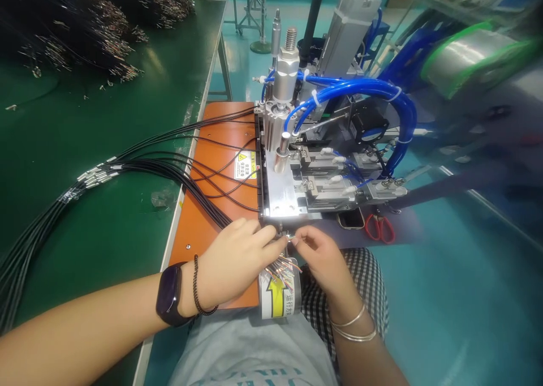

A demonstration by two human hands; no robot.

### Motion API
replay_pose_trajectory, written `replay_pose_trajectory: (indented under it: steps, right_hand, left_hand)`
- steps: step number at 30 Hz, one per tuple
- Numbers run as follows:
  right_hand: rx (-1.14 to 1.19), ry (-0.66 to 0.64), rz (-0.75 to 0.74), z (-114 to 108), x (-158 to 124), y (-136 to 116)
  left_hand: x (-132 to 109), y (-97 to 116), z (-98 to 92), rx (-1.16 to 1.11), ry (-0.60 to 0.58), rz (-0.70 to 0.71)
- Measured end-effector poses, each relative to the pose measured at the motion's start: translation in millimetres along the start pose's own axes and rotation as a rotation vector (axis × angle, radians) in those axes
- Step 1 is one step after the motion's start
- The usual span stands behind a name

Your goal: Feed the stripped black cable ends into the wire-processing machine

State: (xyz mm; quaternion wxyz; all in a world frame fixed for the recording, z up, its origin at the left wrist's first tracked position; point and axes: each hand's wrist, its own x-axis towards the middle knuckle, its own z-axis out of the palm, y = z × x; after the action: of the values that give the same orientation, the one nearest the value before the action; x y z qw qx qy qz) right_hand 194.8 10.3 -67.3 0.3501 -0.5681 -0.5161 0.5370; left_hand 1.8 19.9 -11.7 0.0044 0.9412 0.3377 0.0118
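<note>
A bundle of black cables (pixel 210 205) runs across the orange board and passes under my left hand (pixel 231 261), which is closed over it. The bundle's stripped ends, with thin coloured wires (pixel 280 270), fan out below my left fingertips. My right hand (pixel 320 256) is closed in a pinch at a small wire end (pixel 291 237), where the fingertips of both hands almost meet. Just beyond the hands is the metal machine (pixel 282 193), with other black cables entering its left side. Under the wire ends lies a white label with a yellow arrow (pixel 277 296).
Blue air hoses (pixel 365 89) arch over the machine. Red-handled scissors (pixel 380 228) and a phone (pixel 351 221) lie to its right. White-sleeved joints (pixel 99 174) of the cables rest on the green table (pixel 139 233). Dark cable heaps (pixel 80 29) lie at the back left; a green-rimmed spool (pixel 470 58) hangs upper right.
</note>
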Motion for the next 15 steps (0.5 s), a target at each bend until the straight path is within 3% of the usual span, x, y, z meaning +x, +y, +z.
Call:
replay_pose_trajectory:
  steps: [15]
  right_hand:
    - [-0.067, 0.080, -0.018, 2.0, -4.1, -7.6]
  left_hand:
    - [0.4, 3.2, 0.9, 0.006, -0.036, -0.029]
